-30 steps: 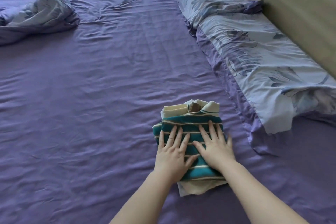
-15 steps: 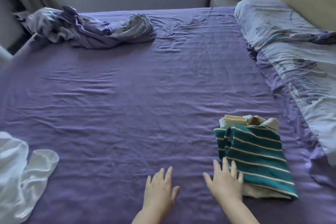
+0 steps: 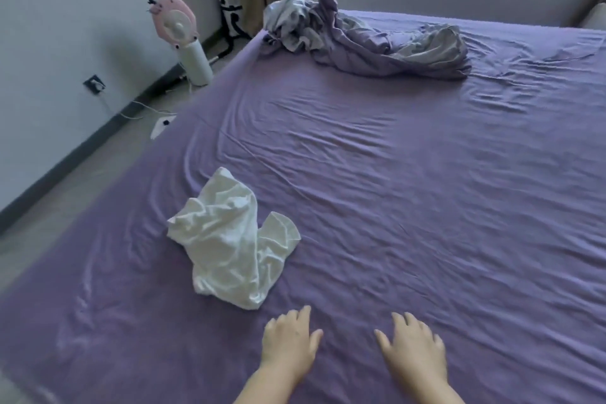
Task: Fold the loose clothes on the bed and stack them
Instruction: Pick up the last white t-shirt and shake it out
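Note:
A crumpled white garment (image 3: 229,243) lies loose on the purple bed sheet (image 3: 410,207), left of centre. My left hand (image 3: 288,343) hovers just below and to the right of it, fingers relaxed and holding nothing. My right hand (image 3: 414,349) is further right over bare sheet, fingers spread, also holding nothing. The folded striped garment is out of view.
A bunched purple-grey blanket (image 3: 367,36) lies at the far end of the bed. Left of the bed's edge is grey floor with a pink and white fan (image 3: 183,39), a cable and a wall socket (image 3: 94,84). A curtain hangs at the back.
My hands have left the folded striped garment, and the view has swung left. The striped garment and pillow are gone from view; the white garment now lies near my left hand.

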`<state>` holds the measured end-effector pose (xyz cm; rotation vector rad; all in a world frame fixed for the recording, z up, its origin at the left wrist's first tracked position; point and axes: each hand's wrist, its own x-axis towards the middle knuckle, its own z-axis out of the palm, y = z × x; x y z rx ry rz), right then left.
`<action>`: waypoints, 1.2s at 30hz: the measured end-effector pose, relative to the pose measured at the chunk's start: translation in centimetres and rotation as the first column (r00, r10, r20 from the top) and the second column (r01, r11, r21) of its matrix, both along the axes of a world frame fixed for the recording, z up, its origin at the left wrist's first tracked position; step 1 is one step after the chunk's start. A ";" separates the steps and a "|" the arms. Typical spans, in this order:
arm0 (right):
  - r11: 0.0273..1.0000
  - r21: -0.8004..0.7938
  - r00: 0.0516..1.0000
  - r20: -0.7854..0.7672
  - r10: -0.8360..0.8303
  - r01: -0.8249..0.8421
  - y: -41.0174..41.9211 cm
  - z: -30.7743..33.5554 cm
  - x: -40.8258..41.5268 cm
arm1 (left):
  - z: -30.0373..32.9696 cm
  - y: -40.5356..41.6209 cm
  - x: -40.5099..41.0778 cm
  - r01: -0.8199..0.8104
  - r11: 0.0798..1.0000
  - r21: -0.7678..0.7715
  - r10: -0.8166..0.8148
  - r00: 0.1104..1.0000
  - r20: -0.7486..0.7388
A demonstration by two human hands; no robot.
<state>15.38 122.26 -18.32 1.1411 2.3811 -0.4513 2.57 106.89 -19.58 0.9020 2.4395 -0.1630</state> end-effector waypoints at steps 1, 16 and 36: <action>1.000 -0.009 1.000 -0.009 0.025 -0.026 -1.4 0.0 -2.0 | 0.1 -1.7 -1.8 -0.022 1.000 0.003 0.022 1.000 -0.013; 0.890 0.020 0.855 -0.272 0.442 -0.455 -15.1 -5.6 -20.6 | -4.5 -12.4 -17.7 -0.064 0.996 0.059 0.071 0.988 -0.138; 0.868 -0.495 0.440 -0.774 -0.456 0.030 -1.7 20.2 -17.5 | 22.0 1.0 -19.1 -0.523 0.534 0.664 0.030 0.797 0.603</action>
